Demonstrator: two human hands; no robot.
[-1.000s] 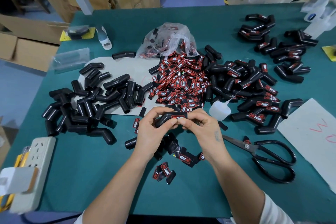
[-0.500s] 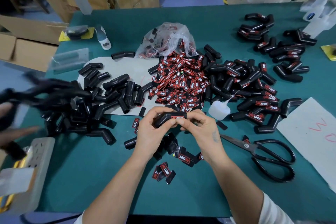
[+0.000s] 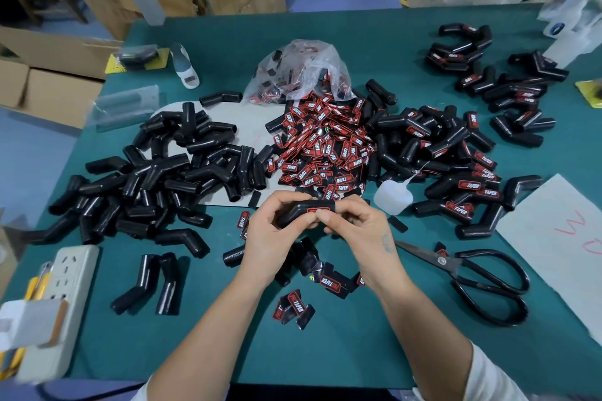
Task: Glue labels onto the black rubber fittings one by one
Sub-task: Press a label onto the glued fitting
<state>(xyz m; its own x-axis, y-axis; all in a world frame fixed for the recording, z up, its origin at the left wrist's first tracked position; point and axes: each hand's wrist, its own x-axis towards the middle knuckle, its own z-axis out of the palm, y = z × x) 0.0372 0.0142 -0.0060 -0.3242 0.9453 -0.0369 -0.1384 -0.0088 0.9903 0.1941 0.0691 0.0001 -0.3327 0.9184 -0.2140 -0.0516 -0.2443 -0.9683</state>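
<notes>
Cardboard boxes back a green tabletop (image 3: 325, 345). Above its near middle, a bent black fitting (image 3: 301, 211) is gripped by the left hand (image 3: 277, 234), fingers curled round its elbow; a red label (image 3: 321, 209) on its right limb is pressed under the right hand (image 3: 356, 229), thumb and fingers pinched. Risk judged: label skewed or lifted if released early; glue smeared onto fingertips. Glue bottle (image 3: 392, 195) lies just beside, tip toward the labelled pile (image 3: 462, 172), so drips are possible. Unlabelled fittings (image 3: 156, 179) lie left.

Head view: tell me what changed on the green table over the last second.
Two bent black rubber fittings now lie beside the white power strip, added to the table's left side. Both hands, left and right, keep pressing the red label onto the held black fitting; piles unchanged.
</notes>
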